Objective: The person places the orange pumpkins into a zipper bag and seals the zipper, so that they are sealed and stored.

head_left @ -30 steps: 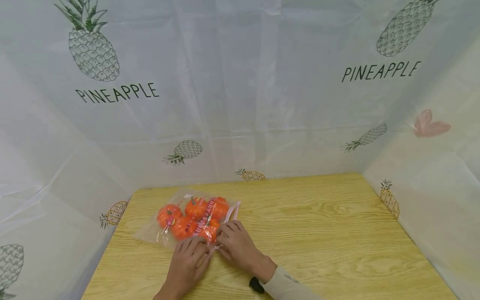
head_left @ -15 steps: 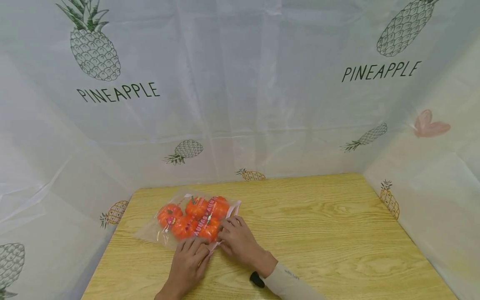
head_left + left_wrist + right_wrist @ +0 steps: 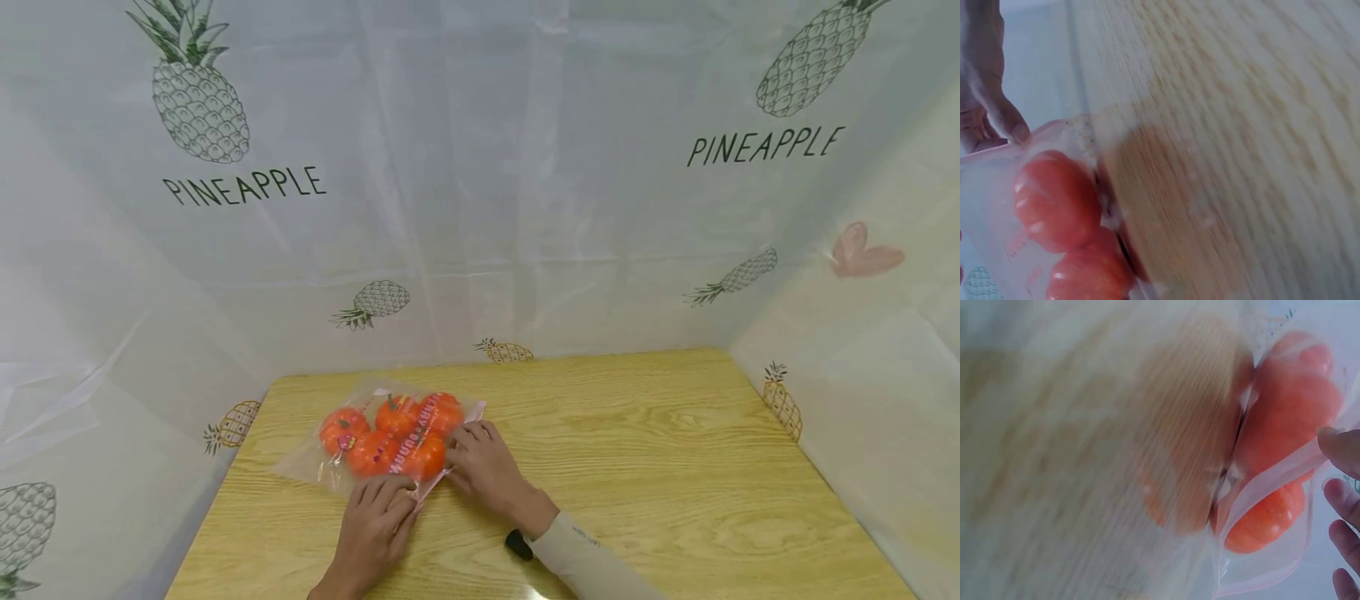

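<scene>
A clear plastic bag (image 3: pixel 311 467) with pink lettering and a pink rim lies at the left of the table. Several small orange pumpkins (image 3: pixel 369 453) with green stems are inside it. My left hand (image 3: pixel 371 525) holds the bag's near corner, its fingertips curled on the plastic. At the mouth on the right side, my right hand (image 3: pixel 487 471) pinches the pink rim. The right wrist view shows that thumb on the pink rim (image 3: pixel 1269 481), with the other fingers spread apart and a pumpkin (image 3: pixel 1266 519) seen through the mouth. Most of my left hand is out of the left wrist view.
A wood-grain table (image 3: pixel 637 475) extends to the right of the bag. White sheeting (image 3: pixel 480 167) printed with pineapples closes off the back and both sides. A small black object (image 3: pixel 518 545) sits at my right wrist.
My right hand has moved slightly up and to the right, drawing the rim along. The near rim is straighter, and the gap at the mouth looks narrower. My left hand stays almost still.
</scene>
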### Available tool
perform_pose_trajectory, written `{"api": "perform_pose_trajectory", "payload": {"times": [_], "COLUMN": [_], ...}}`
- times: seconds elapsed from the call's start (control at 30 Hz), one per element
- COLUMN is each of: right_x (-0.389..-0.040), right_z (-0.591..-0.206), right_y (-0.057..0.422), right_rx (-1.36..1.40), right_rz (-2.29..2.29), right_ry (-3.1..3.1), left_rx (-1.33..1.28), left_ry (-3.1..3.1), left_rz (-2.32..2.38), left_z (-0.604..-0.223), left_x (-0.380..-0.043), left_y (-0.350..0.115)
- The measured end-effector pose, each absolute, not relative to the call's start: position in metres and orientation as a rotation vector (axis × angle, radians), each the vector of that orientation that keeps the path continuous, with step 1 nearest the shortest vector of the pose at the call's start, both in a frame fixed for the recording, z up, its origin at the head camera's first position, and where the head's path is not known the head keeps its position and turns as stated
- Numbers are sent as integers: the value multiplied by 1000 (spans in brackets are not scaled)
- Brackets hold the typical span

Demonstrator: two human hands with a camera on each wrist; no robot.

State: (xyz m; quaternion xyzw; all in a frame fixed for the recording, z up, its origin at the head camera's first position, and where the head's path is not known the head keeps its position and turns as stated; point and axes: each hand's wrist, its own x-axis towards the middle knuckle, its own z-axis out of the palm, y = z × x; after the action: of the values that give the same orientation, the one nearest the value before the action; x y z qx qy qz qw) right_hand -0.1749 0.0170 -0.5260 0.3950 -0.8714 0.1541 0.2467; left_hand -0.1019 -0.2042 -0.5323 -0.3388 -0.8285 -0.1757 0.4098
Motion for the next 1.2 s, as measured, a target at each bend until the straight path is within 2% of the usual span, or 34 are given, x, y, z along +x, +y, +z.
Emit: {"api": "perform_pose_trajectory", "payload": {"times": [0.37, 1.2], "right_x": [-178, -200], "right_z": [-529, -532], "right_y": [19, 23], "right_rx": [1070, 1025], "right_rz": [463, 338], "right_ry": [-2402, -2466], "left_rx": [-724, -799], "left_ry": [-2193, -2243], "left_rz": [-518, -689], "left_z": [-532, -535], "left_x": [-99, -96], "left_y": [-205, -204]}}
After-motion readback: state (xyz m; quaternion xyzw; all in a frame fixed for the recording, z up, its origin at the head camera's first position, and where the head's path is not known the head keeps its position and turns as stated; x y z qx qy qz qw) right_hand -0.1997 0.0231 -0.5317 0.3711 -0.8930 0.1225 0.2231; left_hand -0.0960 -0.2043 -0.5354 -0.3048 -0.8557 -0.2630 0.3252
